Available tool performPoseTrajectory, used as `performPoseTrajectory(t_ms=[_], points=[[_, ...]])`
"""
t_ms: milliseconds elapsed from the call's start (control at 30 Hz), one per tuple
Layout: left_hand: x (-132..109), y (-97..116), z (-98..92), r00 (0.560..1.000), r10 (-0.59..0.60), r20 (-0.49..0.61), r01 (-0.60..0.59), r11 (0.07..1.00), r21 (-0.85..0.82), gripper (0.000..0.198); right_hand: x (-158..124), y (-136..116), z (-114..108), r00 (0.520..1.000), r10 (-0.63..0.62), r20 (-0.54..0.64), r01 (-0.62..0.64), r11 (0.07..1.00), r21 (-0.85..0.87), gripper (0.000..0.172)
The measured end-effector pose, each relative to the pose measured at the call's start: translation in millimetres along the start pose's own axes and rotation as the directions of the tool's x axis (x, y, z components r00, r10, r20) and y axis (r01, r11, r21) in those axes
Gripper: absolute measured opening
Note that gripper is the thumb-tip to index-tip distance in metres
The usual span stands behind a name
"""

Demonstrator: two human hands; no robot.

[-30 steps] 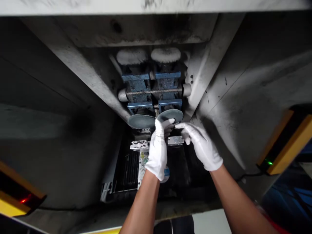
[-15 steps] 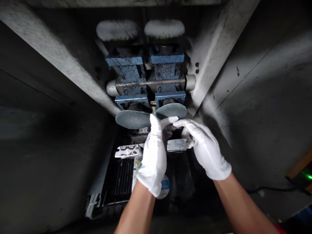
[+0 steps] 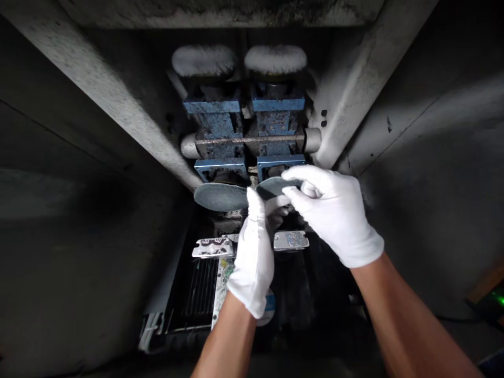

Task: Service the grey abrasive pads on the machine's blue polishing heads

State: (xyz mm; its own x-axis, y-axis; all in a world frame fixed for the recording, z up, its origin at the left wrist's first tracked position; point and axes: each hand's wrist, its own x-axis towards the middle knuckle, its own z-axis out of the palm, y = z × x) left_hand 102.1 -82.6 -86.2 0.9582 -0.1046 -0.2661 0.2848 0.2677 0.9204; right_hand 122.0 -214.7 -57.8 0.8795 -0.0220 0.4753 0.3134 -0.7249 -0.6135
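My right hand [image 3: 334,215], in a white glove, pinches the right edge of a grey-green sanding disc [image 3: 271,186] between thumb and fingers. This disc is mounted below a blue bracket. My left hand [image 3: 254,257], also gloved in white, is just below and left of it, thumb raised and index finger stretched toward the disc's underside. I cannot tell if that finger touches it. A matching sanding disc [image 3: 221,197] faces down on the left, beside my left thumb. Under the discs are two small metal plates, the left one [image 3: 212,247] black-patterned, the right one [image 3: 291,240] plainer.
Blue dirty brackets [image 3: 220,123] sit on a horizontal bar [image 3: 252,140] behind the discs. Two white fluffy pads [image 3: 275,59] are above. Pale posts [image 3: 350,89] and dark walls enclose both sides. A black grille [image 3: 197,289] lies below.
My right hand has moved up and left, from beside the right plate to the right disc's edge, and now pinches it. My left hand stays nearly in place. The view has shifted slightly.
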Motion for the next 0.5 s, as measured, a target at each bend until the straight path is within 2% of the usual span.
performPoseTrajectory(t_ms=[100, 200, 300, 400, 500], points=[[0, 6, 1.7, 1.0, -0.004, -0.023, 0.004, 1.0, -0.02, 0.071, 1, -1, -1, 1.0, -0.01, 0.004, 0.01, 0.994, -0.108, 0.016], [0, 15, 6.2, 0.998, -0.054, -0.038, 0.05, 0.995, -0.087, 0.075, 2, -3, -4, 0.997, 0.008, 0.078, 0.009, 0.976, -0.217, 0.01], [0, 20, 9.1, 0.993, -0.097, -0.073, 0.086, 0.986, -0.142, 0.075, 0, -4, -10, 0.984, -0.012, 0.178, 0.061, 0.959, -0.275, 0.008], [-1, 20, 8.8, 0.995, -0.078, -0.063, 0.065, 0.979, -0.192, 0.066, -7, -2, -15, 0.959, -0.021, 0.284, 0.107, 0.95, -0.292, 0.006], [-2, 20, 8.9, 0.998, -0.035, -0.043, 0.026, 0.977, -0.21, 0.045, -13, 3, -17, 0.928, -0.05, 0.37, 0.159, 0.949, -0.271, 0.009]])
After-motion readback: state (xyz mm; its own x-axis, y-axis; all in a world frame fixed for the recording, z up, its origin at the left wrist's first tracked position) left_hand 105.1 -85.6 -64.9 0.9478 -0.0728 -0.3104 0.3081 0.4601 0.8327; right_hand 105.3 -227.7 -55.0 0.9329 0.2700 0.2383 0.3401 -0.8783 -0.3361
